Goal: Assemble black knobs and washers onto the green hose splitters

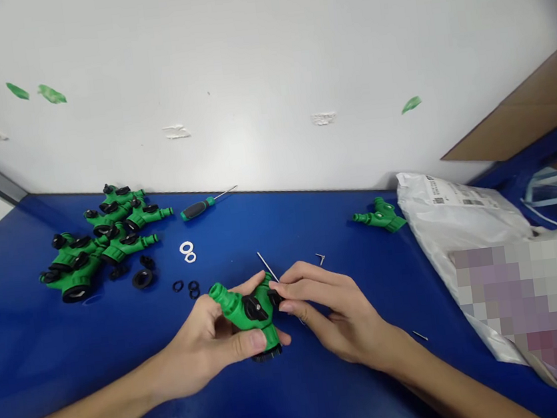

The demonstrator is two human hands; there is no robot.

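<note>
My left hand [208, 341] is closed around a green Y-shaped hose splitter [240, 310], held above the blue table. It has a black lever knob [256, 307] on its face and a black collar at its lower end. With thumb and fingertips, my right hand [330, 310] pinches a second black knob [274, 298] at the splitter's right branch. A thin metal rod [265, 264] passes beside those fingertips; whether they grip it too, I cannot tell. Left of my hands lie black rings [194, 289] and white washers [187, 249].
Several green splitters [77, 275] with black knobs cluster at the left, near loose black parts [142, 278]. A screwdriver [198, 209] rests by the wall. At the right are a bare green splitter body [380, 216], small screws [321, 258] and a plastic bag [455, 216].
</note>
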